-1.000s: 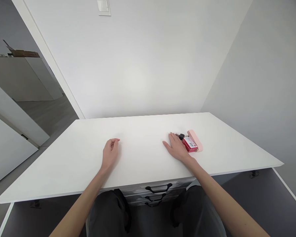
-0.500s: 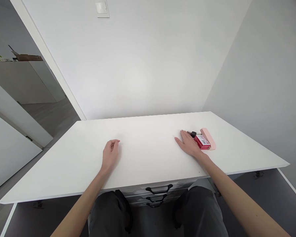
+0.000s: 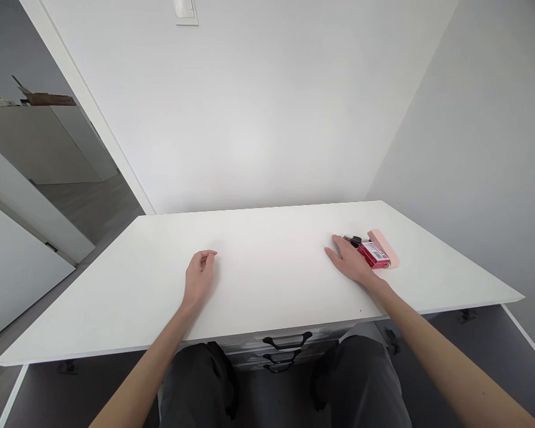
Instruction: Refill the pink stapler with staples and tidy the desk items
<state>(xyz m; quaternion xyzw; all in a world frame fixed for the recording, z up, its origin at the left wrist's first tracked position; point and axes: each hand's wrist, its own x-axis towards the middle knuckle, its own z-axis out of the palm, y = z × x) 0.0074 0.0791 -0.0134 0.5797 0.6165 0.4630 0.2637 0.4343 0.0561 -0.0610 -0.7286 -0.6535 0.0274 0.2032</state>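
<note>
My right hand (image 3: 351, 260) lies flat on the white tabletop with its fingers stretched out, its outer edge against a small group of things. In that group are a red and white box (image 3: 374, 254), a black key (image 3: 355, 241) with a metal part beside it, and a pale pink case or sleeve (image 3: 384, 246) behind the box. Part of the group is hidden by the hand. My left hand (image 3: 199, 278) rests on its side at the left of the tabletop, fingers curled and thumb meeting the fingertips. Nothing shows in it.
The white tabletop (image 3: 267, 267) reaches back to a plain wall, with another wall at the right. Below its front edge are drawers with black handles (image 3: 288, 342), between my knees. A doorway and a low cabinet (image 3: 22, 142) stand at the left.
My right hand has slid a little to the right, and the box, key and pink piece have moved right with it. My left hand stays in place.
</note>
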